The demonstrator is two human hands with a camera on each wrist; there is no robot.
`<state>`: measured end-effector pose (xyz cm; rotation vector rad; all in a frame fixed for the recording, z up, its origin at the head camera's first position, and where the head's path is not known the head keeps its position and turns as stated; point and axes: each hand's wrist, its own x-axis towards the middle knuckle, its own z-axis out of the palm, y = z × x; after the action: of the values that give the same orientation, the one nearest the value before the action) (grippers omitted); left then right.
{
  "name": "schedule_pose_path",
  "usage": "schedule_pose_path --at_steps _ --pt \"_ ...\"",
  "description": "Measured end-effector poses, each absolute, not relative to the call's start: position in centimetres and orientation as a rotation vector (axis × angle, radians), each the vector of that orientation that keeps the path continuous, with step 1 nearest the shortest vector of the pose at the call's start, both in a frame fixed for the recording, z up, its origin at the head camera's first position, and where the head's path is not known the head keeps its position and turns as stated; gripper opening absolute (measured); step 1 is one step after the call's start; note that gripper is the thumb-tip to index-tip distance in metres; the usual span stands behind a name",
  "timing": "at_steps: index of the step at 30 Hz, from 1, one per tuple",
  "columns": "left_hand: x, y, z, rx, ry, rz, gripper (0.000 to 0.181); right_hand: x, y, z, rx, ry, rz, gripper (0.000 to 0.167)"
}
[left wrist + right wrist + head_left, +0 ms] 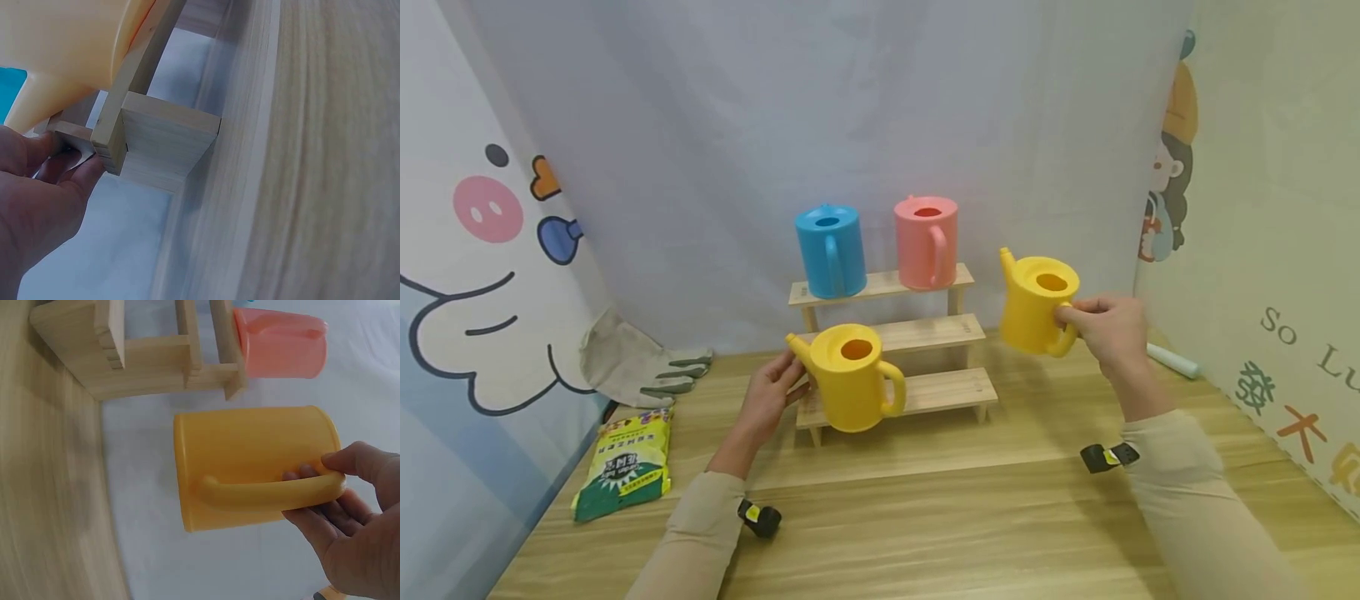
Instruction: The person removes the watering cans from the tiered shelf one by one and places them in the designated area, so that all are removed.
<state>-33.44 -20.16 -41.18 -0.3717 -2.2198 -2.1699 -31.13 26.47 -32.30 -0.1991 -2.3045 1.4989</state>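
Wood-grain worktop (925,533), pale cloth backdrop (700,125), busy moment

OK, picture a clock face centred on the three-step pale wooden stand (928,335). Right hand (1105,333): grip closed round the handle (269,494) of a yellow plastic watering can (1030,312), held up off the worktop at 2 o'clock, apart from the stand. Left hand (771,387) is around 9, grip narrow, pinching a bit of the stand. Second yellow plastic can (848,390) looks to be on the lowest step (947,390), toward 8. Up top: round blue plastic can (812,262) at 11, round pink plastic can (916,254) at 1.

My read: step in hand is handling one can while the left steadies the stand. Next move calls for keeping it level, imo, spout (1006,260) clear of the pink one.
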Motion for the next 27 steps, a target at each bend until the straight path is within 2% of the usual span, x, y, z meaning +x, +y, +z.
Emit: schedule_pose_path --at_steps 16,27 --pt "-33.4 -20.4 -41.3 -0.389 -2.207 -2.191 0.051 -32.9 24.0 -36.1 -0.322 -2.31 1.536 0.028" --pt "-33.3 -20.3 -41.2 -0.395 -2.203 -2.195 0.051 -33.4 22.9 -37.2 -0.289 -2.304 1.587 0.031"
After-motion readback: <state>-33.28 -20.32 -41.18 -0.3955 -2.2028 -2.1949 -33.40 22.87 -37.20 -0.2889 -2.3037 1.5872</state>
